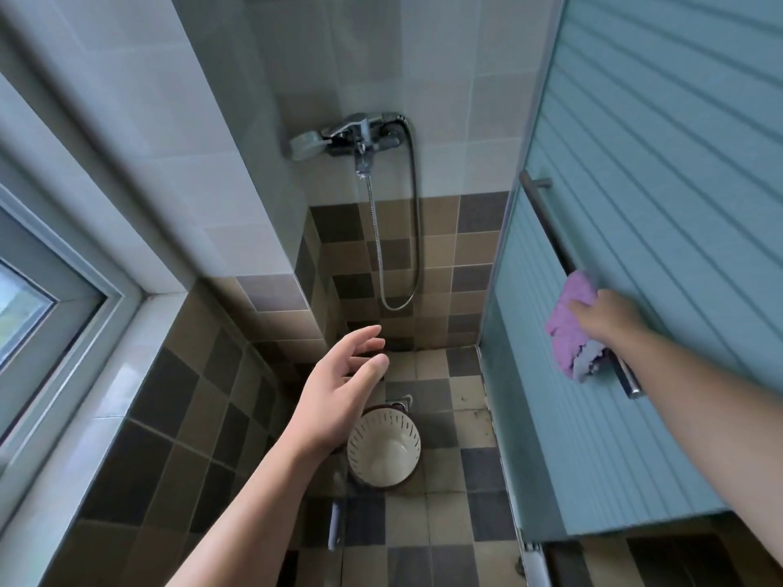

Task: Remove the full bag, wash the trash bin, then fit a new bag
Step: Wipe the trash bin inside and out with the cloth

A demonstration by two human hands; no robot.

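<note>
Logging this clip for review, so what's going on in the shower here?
A person stands at a tiled shower stall. Their right hand grips a purple cloth at the handle bar of the glass shower door. Their left hand hovers open above an empty, bagless trash bin standing upright on the shower floor, below the wall faucet.

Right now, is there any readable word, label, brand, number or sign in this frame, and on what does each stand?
None can be read.
Trash bin: no label or print shows, only slits in its wall.
Shower mixer: bare chrome, no brand visible.
Purple cloth gripped by the right hand: no tag shows.
Sliding door: plain ribbed glass.
</note>
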